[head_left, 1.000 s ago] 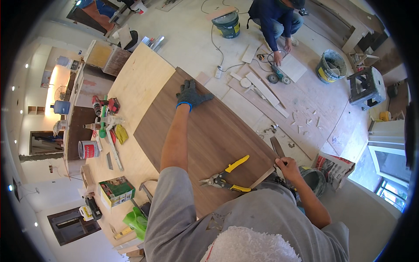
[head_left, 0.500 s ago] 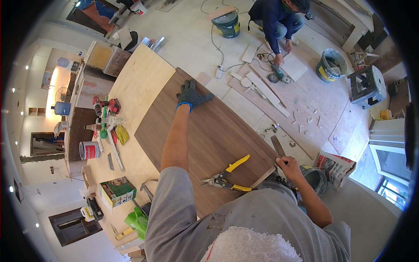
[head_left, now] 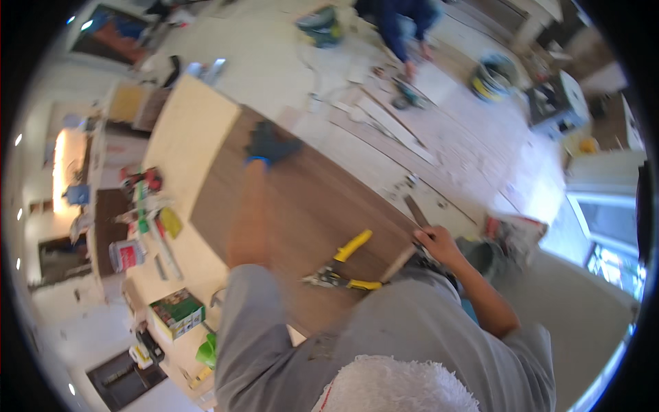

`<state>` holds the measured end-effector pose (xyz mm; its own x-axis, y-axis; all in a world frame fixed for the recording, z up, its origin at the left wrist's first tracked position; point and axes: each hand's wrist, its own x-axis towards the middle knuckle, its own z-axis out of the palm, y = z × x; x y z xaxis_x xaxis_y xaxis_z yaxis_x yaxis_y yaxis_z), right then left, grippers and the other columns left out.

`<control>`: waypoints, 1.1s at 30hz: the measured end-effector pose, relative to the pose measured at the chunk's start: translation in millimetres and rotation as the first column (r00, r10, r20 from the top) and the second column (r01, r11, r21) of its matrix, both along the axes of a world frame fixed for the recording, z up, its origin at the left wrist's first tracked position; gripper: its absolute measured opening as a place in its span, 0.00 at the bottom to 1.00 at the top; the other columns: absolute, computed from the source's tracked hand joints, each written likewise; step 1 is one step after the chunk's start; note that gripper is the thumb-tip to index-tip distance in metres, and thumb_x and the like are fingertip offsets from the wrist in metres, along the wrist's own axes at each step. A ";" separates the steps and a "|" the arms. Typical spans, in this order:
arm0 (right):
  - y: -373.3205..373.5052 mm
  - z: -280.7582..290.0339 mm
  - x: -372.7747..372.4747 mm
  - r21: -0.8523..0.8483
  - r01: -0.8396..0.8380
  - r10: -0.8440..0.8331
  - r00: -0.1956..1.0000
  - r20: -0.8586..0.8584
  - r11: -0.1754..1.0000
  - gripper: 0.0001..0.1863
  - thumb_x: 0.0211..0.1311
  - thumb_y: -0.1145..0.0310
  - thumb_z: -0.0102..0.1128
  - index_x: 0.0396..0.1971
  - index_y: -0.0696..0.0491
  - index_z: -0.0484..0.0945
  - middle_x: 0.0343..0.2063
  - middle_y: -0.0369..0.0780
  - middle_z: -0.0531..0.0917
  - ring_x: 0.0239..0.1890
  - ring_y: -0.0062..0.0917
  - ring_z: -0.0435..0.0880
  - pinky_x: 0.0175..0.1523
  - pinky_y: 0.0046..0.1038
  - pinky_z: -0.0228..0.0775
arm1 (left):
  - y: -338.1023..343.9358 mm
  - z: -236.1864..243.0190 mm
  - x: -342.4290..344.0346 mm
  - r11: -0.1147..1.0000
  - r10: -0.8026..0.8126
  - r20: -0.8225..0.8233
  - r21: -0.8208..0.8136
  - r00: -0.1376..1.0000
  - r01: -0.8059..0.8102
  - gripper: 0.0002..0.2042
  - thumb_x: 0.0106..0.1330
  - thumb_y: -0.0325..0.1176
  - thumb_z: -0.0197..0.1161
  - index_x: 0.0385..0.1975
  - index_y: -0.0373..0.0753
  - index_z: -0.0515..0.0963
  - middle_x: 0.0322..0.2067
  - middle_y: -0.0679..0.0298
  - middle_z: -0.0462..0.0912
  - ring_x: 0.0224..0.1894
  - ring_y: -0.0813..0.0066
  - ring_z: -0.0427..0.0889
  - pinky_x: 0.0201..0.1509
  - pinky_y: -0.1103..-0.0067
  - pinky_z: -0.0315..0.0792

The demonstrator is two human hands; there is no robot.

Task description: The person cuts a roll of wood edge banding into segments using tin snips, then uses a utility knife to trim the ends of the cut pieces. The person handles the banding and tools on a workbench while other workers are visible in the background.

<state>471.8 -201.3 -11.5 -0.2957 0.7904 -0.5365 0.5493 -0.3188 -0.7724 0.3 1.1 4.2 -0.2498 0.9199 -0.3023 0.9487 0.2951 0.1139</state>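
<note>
A dark wood-grain board (head_left: 309, 196) lies across the pale plywood worktop (head_left: 189, 123). My left hand (head_left: 269, 144), in a dark grey glove with a blue cuff, rests on the board's far part, fingers spread and palm down. Bare and closed, my right hand (head_left: 439, 246) grips a flat dark metal file (head_left: 414, 210) by its near end, beside the board's right corner. Tin snips (head_left: 353, 246) with yellow handles lie spread on the board between my arms. Motion blur softens the picture.
On the worktop's left are a red drill (head_left: 141, 180), a paint can (head_left: 127, 255) and a green box (head_left: 177, 310). Beyond the board, another person (head_left: 398, 27) crouches on the floor with a grinder (head_left: 408, 94). A bucket (head_left: 494, 79) and a plastic stool (head_left: 559, 106) stand far right.
The whole view has shifted, so the scene sits farther left and slightly higher. My left hand stays on the board, and my right hand still grips the file at the corner.
</note>
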 end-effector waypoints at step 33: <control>-0.6 -13.4 10.8 0.058 0.145 -0.142 0.989 -0.043 0.988 0.13 0.57 0.61 0.60 0.32 0.55 0.86 0.25 0.41 0.86 0.28 0.26 0.82 0.38 0.28 0.74 | -4.9 -15.1 -14.2 0.994 -0.096 -0.028 0.056 0.995 0.097 0.58 0.48 0.69 0.68 0.69 0.27 0.57 0.70 0.45 0.57 0.71 0.43 0.57 0.73 0.61 0.58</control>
